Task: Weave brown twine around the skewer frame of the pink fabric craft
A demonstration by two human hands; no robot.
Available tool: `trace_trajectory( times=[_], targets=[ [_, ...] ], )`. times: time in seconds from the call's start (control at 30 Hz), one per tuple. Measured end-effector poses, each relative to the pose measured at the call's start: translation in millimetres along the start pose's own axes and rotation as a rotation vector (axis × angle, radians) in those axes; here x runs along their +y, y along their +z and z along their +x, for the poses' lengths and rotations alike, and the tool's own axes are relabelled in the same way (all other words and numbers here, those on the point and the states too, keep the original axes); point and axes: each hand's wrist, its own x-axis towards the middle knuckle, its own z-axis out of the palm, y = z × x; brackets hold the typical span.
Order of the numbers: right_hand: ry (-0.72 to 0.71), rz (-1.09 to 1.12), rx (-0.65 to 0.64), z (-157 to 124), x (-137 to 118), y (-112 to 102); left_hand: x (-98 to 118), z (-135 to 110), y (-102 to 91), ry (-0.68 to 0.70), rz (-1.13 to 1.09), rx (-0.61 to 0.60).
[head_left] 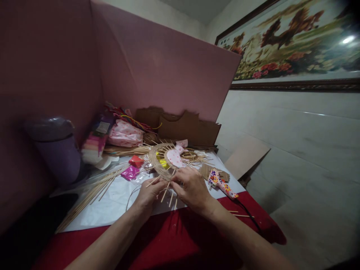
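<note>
A round frame of thin wooden sticks, woven with tan twine [154,157], is tilted up above the table between my hands. Pale pink fabric with red spots [174,156] covers part of its middle. My left hand [149,197] pinches the near lower edge, where stick ends [165,193] poke out toward me. On the right of that edge, my right hand [193,189] has its fingers closed on the rim; its fingertips are partly hidden. A loose strand of twine [129,197] curves down beside my left hand.
A flower-patterned glue gun [222,183] lies on cardboard at right, its cord trailing forward. Long sticks [90,193] lie at left. Red and magenta packets [130,173] sit beyond my left hand. A purple cylinder [57,153] stands far left; torn cardboard [185,129] stands behind.
</note>
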Motion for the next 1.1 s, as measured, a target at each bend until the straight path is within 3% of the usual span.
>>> trace_trajectory(
  times=[0.37,0.7,0.93,1.1],
  targets=[
    [-0.078,-0.201,0.028,-2,0,7,-4,4,-7.1,0.021,0.095,-0.022],
    [-0.061,0.000,0.016,-2,8,14,-2,1,-3.9,0.065,0.056,-0.033],
    [-0.072,0.020,-0.007,-2,11,15,2,-1,-0.1,0.100,0.026,-0.068],
    [-0.072,0.040,-0.015,-4,10,14,-4,4,-4.5,0.113,0.060,-0.027]
  ],
)
